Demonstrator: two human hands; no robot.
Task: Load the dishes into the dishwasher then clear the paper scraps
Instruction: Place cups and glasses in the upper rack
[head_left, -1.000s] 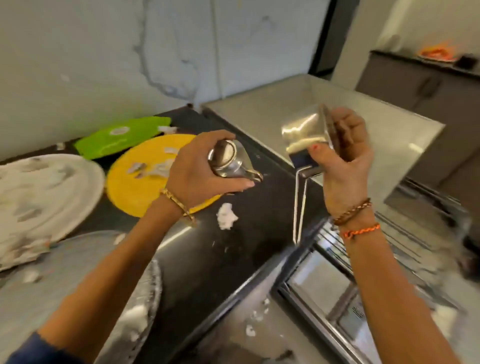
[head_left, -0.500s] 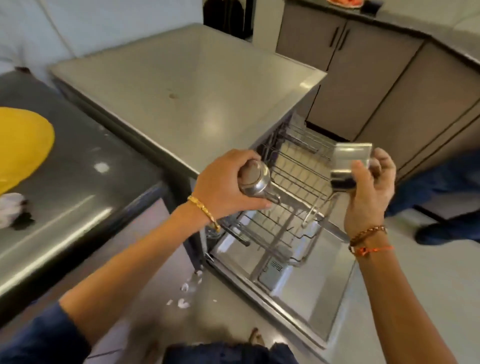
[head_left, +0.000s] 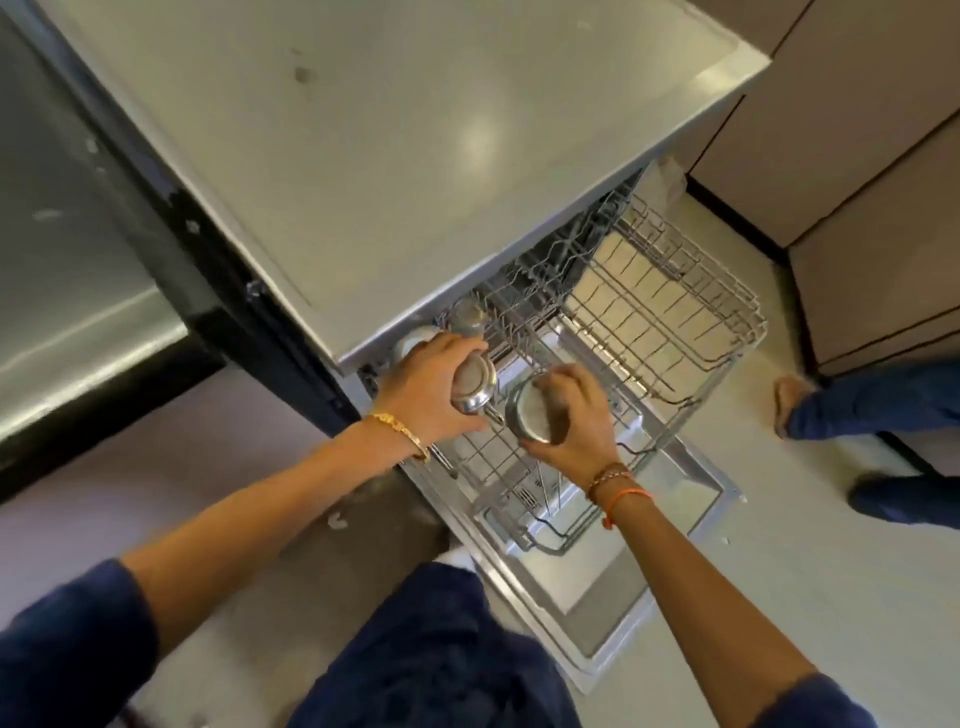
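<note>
Gripping small steel cups (head_left: 474, 382) – left hand (head_left: 431, 395) curled on one, right hand (head_left: 569, 421) on another (head_left: 530, 415) at 3 o'clock – light, rigid, likely slippery (hold the walls).

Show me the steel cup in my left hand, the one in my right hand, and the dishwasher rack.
Left cup (head_left: 474, 382): head view, on its round base.
Right cup (head_left: 535, 415): head view, on its base.
Rack (head_left: 711, 358): head view, on its outer wire rim.
</note>
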